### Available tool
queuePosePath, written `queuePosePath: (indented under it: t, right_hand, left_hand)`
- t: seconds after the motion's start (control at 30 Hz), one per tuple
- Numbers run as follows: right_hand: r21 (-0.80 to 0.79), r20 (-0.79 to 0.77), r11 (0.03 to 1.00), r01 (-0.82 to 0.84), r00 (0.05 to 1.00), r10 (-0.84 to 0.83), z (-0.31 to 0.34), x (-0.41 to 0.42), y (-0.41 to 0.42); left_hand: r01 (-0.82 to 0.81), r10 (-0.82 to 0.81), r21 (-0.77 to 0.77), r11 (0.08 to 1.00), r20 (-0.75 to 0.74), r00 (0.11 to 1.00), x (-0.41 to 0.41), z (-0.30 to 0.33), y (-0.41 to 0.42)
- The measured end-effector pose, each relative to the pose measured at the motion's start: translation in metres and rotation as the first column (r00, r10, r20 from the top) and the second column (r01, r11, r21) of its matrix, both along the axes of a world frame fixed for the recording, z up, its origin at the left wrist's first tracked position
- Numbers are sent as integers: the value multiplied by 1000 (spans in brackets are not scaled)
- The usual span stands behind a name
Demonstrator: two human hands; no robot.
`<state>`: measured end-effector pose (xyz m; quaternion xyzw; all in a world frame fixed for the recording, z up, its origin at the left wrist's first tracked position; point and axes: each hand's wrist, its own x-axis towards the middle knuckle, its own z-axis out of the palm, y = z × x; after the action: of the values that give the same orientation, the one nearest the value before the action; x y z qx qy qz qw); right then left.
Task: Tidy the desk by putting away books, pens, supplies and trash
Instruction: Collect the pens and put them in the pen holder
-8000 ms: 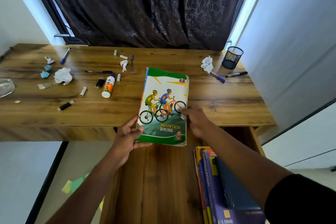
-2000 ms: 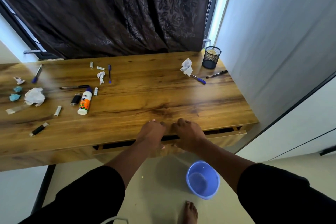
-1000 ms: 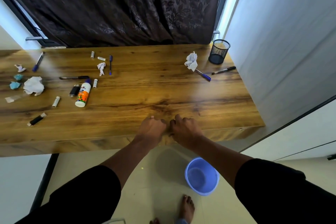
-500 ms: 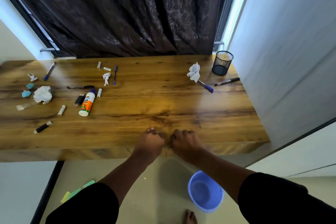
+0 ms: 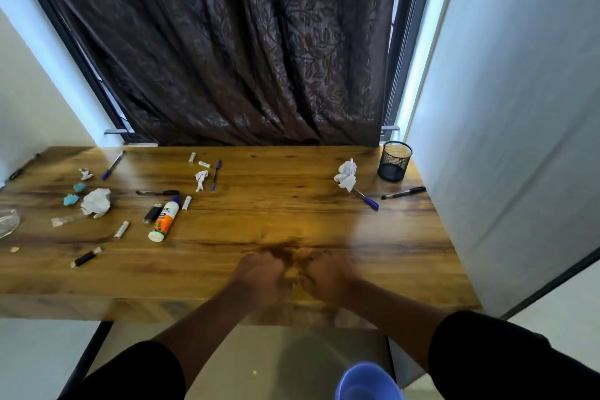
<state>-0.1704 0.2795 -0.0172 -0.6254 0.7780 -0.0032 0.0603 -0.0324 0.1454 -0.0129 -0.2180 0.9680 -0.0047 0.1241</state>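
hands: left hand (image 5: 259, 274) and right hand (image 5: 328, 276) curled, empty, blurred, at desk (image 5: 292, 204) front edge. pens (image 5: 367, 200), tissue (image 5: 346, 174) far right of them; next: reach toward pen cup (image 5: 394, 161).

Bench (image 5: 292, 204) centre lies bare between glue bottle (image 5: 164, 219) and tissue (image 5: 346, 175). Left part cluttered with pens and scraps. Mesh cup (image 5: 394, 161) occupies the far right corner.
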Motion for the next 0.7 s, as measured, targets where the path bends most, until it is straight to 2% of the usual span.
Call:
queuePosePath:
  t: [0.2,0.4,0.6,0.7]
  right_hand:
    - [49,7,986,157,988,-157,11,-38,-28]
    - [113,64,939,326,940,-334,12,-78,-53]
    - [148,66,899,412,903,-425,13,-94,-90]
    - [232,69,866,443,881,-469,6,-89,-101]
  left_hand:
    - [-78,81,87,993,-23,996,-27,12,-33]
    - [-35,35,113,993,1,999,-51,13,-84]
    - [-14,8,157,987,37,999,-69,7,-136]
    - [6,-9,209,978,15,1000,-71,-2,-158]
